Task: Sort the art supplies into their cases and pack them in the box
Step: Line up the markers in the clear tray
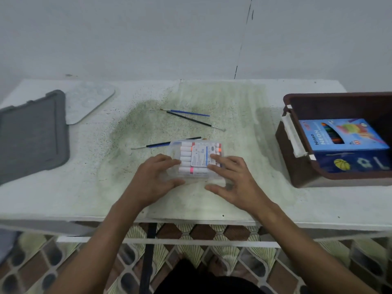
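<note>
My left hand [156, 178] and right hand [230, 179] both grasp the clear marker case [196, 160], fingers curled over its top, thumbs on its near side, case flat on the table [244, 200] between them. Brushes [186, 117] lie loose just beyond my fingers. Box [301, 166] sits far right of my right hand, neon pack [341, 139] inside; grey lid [31, 134] far left.

On the table [63, 200] lie 4 paintbrushes: 2 apart from the rest, a blue-handled brush [188, 112] and a black-handled brush [194, 120], and 2 more brushes [163, 143] side by side, partly hidden behind 1 clear marker case [197, 159]. There are 1 brown box [297, 160], 1 blue carton [347, 143] inside it, 1 grey lid [31, 134], 1 pale palette [87, 102], and 2 hands.
</note>
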